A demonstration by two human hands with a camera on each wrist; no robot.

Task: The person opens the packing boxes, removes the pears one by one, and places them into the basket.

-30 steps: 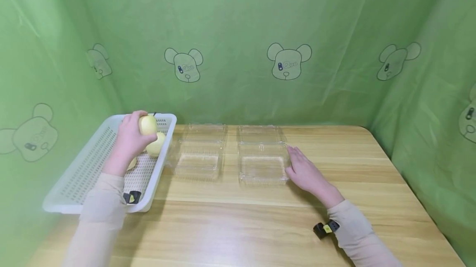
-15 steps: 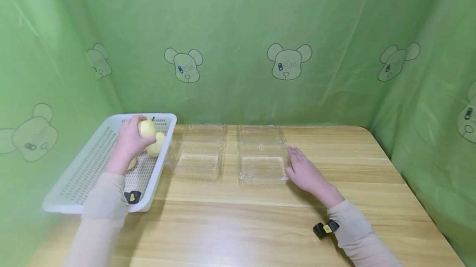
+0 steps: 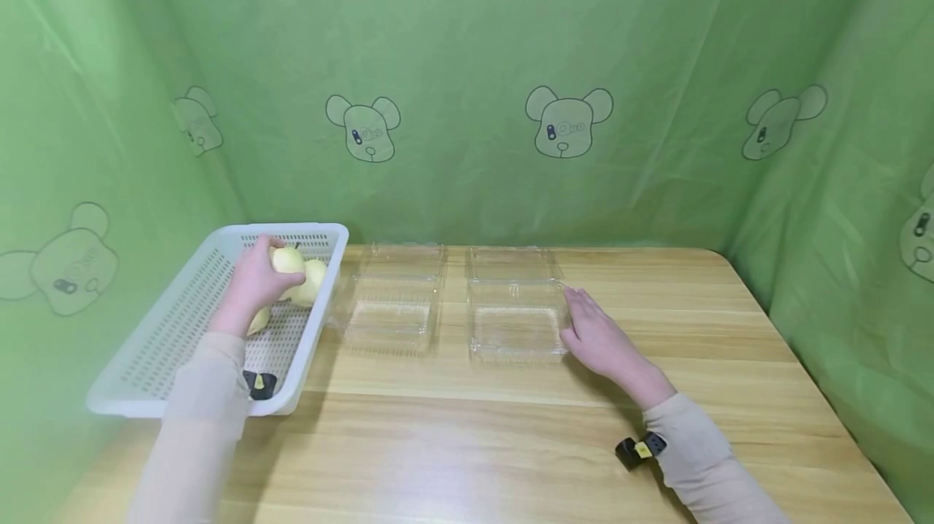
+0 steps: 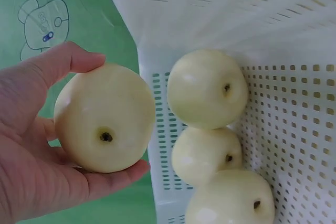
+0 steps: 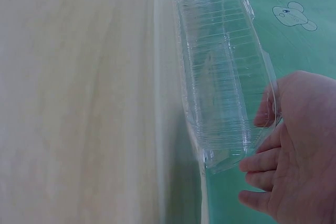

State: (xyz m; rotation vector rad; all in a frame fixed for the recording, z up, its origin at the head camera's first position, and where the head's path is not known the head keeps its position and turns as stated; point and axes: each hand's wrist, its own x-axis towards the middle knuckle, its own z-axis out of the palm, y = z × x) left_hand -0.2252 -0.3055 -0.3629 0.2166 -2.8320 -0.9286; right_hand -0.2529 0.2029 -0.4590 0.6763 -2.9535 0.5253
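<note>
In the head view my left hand [image 3: 255, 277] holds a pale yellow pear [image 3: 288, 260] by its sides, over the white basket [image 3: 340, 264]. The left wrist view shows thumb and fingers curved round this pear [image 4: 105, 119], its dark blossom end towards the camera. Several other pears, among them one at the upper right [image 4: 207, 87], lie in the basket beside it. My right hand [image 3: 601, 337] rests with extended fingers against the right side of an opened clear plastic clamshell container [image 3: 514, 333]. In the right wrist view its thumb overlaps the container's edge [image 5: 226, 77].
A second clear clamshell container [image 3: 390, 325] lies opened between the basket and the first one, lid towards the back. All stand on a wooden table [image 3: 452, 443]. Green curtains [image 3: 467, 37] with bear prints enclose the back and sides.
My left hand has sunk slightly with the pear, closer to the other pears in the basket. The right hand and both containers stay where they were.
</note>
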